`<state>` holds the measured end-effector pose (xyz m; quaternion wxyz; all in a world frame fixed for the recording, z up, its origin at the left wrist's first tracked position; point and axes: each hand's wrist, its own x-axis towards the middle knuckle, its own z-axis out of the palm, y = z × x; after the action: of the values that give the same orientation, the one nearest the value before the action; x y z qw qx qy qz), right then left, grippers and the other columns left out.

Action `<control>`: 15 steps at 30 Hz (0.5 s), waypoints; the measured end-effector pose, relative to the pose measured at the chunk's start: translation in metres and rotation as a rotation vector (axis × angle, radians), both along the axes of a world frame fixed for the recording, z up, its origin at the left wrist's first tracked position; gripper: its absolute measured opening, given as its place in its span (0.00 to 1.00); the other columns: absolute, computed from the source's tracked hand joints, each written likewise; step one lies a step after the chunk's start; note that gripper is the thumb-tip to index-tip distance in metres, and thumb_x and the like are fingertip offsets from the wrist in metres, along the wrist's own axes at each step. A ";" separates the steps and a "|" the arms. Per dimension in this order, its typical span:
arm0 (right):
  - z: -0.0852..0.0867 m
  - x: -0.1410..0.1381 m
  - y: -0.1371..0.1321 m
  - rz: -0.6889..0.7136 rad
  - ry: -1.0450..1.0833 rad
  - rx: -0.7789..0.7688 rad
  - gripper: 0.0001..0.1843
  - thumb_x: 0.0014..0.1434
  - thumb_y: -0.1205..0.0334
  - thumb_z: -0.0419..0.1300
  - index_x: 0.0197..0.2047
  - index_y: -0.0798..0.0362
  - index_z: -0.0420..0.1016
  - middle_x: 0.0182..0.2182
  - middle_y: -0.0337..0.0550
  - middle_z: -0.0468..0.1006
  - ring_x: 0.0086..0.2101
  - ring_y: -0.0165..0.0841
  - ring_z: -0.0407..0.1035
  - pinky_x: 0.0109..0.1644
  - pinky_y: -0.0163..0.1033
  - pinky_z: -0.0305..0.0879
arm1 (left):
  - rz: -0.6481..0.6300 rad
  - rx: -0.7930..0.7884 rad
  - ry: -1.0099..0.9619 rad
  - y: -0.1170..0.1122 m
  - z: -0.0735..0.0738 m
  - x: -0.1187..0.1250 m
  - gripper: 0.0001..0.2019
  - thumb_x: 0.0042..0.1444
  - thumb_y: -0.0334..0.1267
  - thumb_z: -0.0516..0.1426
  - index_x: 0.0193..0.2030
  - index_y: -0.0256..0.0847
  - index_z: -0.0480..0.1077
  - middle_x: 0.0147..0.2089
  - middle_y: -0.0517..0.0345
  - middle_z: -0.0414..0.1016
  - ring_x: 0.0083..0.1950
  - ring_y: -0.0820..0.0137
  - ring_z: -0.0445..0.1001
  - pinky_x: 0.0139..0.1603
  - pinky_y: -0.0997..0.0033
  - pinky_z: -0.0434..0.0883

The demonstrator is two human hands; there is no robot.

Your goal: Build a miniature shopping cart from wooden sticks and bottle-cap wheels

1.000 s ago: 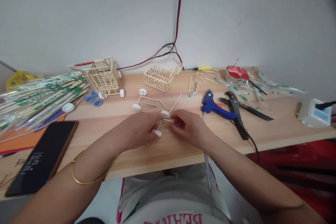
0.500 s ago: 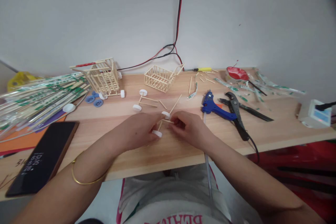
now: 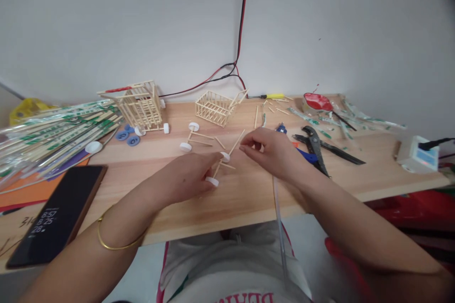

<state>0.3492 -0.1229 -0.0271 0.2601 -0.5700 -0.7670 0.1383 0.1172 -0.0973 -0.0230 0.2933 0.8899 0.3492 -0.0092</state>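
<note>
Pinches a wheeled stick frame [image 3: 217, 169] on the bench [image 3: 245, 203] with the left hand [image 3: 188, 173].
Spans its white wheels [image 3: 212, 181] near a second wheeled frame [image 3: 190, 136]; curls the right hand [image 3: 268, 149] beside a slanting stick [image 3: 236, 142], with fingertips close together, cannot tell whether touching; partly covers the blue glue gun [image 3: 308, 156].

A: How's our light?
B: Even and rather muted for us, with its source out of view; the wall [image 3: 170, 19] looks flat grey. We see a soft shadow beneath the right forearm [image 3: 362, 227] on the tabletop [image 3: 245, 203].
A: Any glare?
B: We catch small glints on the wrappers [image 3: 64, 125] at left.
A: Sharpness?
B: We find fine detail soft, the red object [image 3: 405, 218] near right blurred, the upper right corner black.
</note>
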 end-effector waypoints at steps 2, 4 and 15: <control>0.003 -0.004 0.016 -0.013 -0.098 -0.022 0.05 0.57 0.65 0.59 0.33 0.54 0.77 0.30 0.43 0.77 0.31 0.32 0.68 0.36 0.37 0.60 | -0.005 0.005 0.000 0.000 0.000 0.000 0.21 0.53 0.38 0.55 0.55 0.45 0.64 0.35 0.60 0.74 0.34 0.69 0.71 0.32 0.71 0.58; 0.000 -0.012 0.031 -0.006 -0.206 -0.079 0.06 0.56 0.63 0.60 0.33 0.54 0.79 0.31 0.45 0.78 0.32 0.33 0.69 0.36 0.37 0.59 | -0.006 0.006 0.006 0.001 -0.001 0.000 0.17 0.53 0.39 0.56 0.51 0.43 0.66 0.35 0.59 0.74 0.33 0.69 0.70 0.31 0.71 0.58; -0.005 -0.033 0.055 -0.044 -0.395 -0.240 0.05 0.52 0.66 0.58 0.29 0.54 0.76 0.30 0.45 0.79 0.31 0.33 0.69 0.31 0.35 0.54 | 0.010 0.029 -0.005 0.000 -0.006 -0.001 0.16 0.52 0.37 0.57 0.49 0.43 0.66 0.35 0.60 0.74 0.33 0.68 0.70 0.31 0.70 0.58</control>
<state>0.3157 -0.0680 -0.0323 0.0383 -0.6293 -0.7686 0.1086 0.1166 -0.0969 -0.0295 0.2810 0.8923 0.3533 -0.0004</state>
